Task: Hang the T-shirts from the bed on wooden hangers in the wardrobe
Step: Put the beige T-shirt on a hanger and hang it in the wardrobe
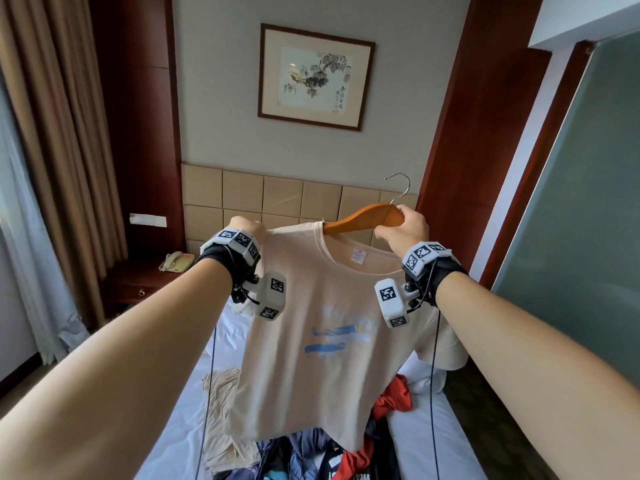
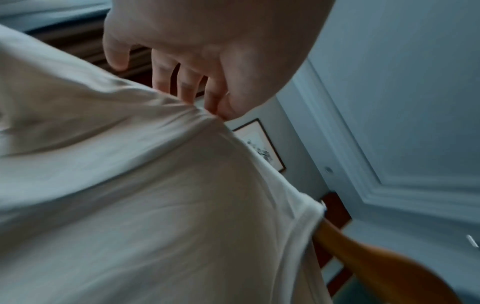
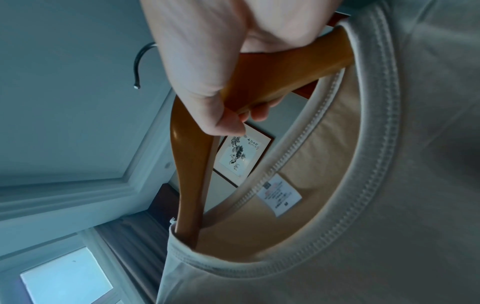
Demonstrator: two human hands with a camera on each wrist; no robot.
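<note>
Above the bed (image 1: 429,441), we hold up the T-shirt (image 1: 311,327): left hand (image 1: 242,225) pinches its shoulder, right hand (image 1: 403,226) is wrapped round the hanger (image 1: 363,218), one arm inside the collar. Soft, light, floppy cloth; best gripped at shoulder seams.

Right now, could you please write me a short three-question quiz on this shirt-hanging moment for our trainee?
1. True or false: the wooden hanger is fully inside the beige T-shirt.
2. Which hand holds the hanger? A left, B right.
3. Fill in: the left hand pinches the shirt at its ____.

Key:
1. False; only one arm of the hanger is in the collar.
2. B; the right hand has its grip at the hanger's middle.
3. Shoulder.
</note>
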